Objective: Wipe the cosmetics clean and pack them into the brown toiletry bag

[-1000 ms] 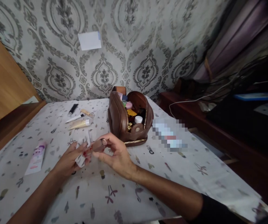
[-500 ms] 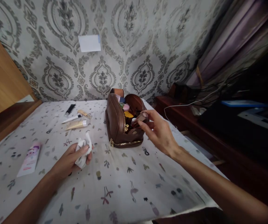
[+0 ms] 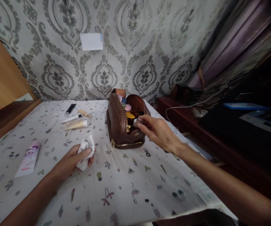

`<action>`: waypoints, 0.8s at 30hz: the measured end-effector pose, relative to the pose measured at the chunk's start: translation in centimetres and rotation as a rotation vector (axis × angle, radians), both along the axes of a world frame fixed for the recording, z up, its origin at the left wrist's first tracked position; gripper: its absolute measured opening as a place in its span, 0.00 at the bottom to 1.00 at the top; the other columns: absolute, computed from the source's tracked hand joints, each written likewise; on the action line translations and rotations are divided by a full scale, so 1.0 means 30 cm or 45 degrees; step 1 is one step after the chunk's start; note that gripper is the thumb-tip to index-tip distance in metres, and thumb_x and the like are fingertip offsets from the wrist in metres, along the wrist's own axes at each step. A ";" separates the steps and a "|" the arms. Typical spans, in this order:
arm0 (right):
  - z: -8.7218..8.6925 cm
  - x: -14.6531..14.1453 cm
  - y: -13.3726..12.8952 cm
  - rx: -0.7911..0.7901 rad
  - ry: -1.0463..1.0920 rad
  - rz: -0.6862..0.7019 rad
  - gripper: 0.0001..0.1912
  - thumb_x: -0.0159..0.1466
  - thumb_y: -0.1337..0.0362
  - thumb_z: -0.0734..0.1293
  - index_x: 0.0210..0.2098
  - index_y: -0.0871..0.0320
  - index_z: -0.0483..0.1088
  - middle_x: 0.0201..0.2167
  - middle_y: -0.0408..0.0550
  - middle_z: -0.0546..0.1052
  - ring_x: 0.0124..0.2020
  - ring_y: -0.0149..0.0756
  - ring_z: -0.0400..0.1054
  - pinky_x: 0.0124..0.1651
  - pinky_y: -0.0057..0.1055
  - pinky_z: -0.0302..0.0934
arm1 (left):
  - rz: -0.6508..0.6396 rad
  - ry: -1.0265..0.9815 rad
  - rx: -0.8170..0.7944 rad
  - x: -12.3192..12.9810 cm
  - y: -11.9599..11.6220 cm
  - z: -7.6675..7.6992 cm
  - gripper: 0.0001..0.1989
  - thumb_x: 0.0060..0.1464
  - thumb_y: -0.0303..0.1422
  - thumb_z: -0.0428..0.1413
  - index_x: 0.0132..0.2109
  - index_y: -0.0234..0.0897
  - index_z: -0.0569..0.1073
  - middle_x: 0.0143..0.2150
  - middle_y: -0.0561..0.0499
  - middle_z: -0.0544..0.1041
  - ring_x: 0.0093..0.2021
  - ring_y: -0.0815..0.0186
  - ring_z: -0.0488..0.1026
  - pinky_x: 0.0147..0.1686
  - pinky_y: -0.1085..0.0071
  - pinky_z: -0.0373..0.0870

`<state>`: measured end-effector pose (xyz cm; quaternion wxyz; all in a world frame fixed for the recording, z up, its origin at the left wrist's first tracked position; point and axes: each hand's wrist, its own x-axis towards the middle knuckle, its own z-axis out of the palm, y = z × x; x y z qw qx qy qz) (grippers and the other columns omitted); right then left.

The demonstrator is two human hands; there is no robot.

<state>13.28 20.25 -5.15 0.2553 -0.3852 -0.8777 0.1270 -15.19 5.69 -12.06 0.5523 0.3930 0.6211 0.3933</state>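
My left hand [image 3: 82,157] is closed round a crumpled white cloth [image 3: 85,150], held over the table left of the bag. At the open top of a brown zipped cosmetic bag [image 3: 116,119], my right hand [image 3: 155,128] pinches a small glossy item [image 3: 140,120] whose kind is unclear. A small white piece [image 3: 135,122] shows right by the fingertips; I cannot tell whether it belongs to that item. Within the bag lie a yellow-orange item [image 3: 130,115], a pink round one [image 3: 127,108] and other small things, partly hidden by its sides.
Left of the bag lie a beige tube [image 3: 76,125], a white pen-like tube [image 3: 71,119], a beige slim tube [image 3: 85,113] and a black tube [image 3: 70,109]. A pink-and-white tube [image 3: 28,159] lies nearer. A white cable [image 3: 194,104] runs along the right-hand furniture.
My right hand has turned and shifted slightly left, its fingertips now lower over the bag, hiding more of the small item. My left hand keeps hold of the cloth, almost unmoved.
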 end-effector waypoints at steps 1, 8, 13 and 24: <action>0.005 0.002 0.005 0.001 -0.027 0.015 0.13 0.68 0.57 0.59 0.38 0.58 0.71 0.27 0.45 0.75 0.25 0.33 0.65 0.30 0.29 0.55 | -0.006 0.010 -0.005 0.001 0.000 0.001 0.25 0.52 0.57 0.58 0.41 0.39 0.72 0.33 0.50 0.75 0.32 0.64 0.70 0.22 0.75 0.59; 0.015 0.009 0.036 -0.034 -0.076 0.066 0.11 0.67 0.58 0.61 0.40 0.57 0.72 0.28 0.46 0.78 0.28 0.36 0.70 0.33 0.30 0.59 | -0.016 0.058 -0.005 0.001 -0.005 0.001 0.26 0.52 0.57 0.58 0.43 0.39 0.73 0.32 0.49 0.75 0.32 0.63 0.71 0.22 0.75 0.59; -0.004 0.019 0.036 -0.124 0.114 0.071 0.13 0.66 0.57 0.64 0.47 0.54 0.70 0.32 0.44 0.80 0.29 0.36 0.73 0.33 0.29 0.62 | -0.041 0.074 -0.012 -0.012 -0.003 -0.024 0.26 0.53 0.56 0.57 0.45 0.39 0.73 0.33 0.49 0.75 0.32 0.62 0.71 0.22 0.75 0.59; -0.047 0.029 -0.005 0.173 -0.013 0.140 0.24 0.74 0.53 0.54 0.36 0.56 0.77 0.32 0.50 0.75 0.31 0.36 0.71 0.35 0.32 0.63 | -0.074 0.132 -0.018 -0.005 -0.002 -0.012 0.24 0.55 0.56 0.56 0.44 0.40 0.75 0.31 0.48 0.76 0.32 0.61 0.72 0.22 0.74 0.59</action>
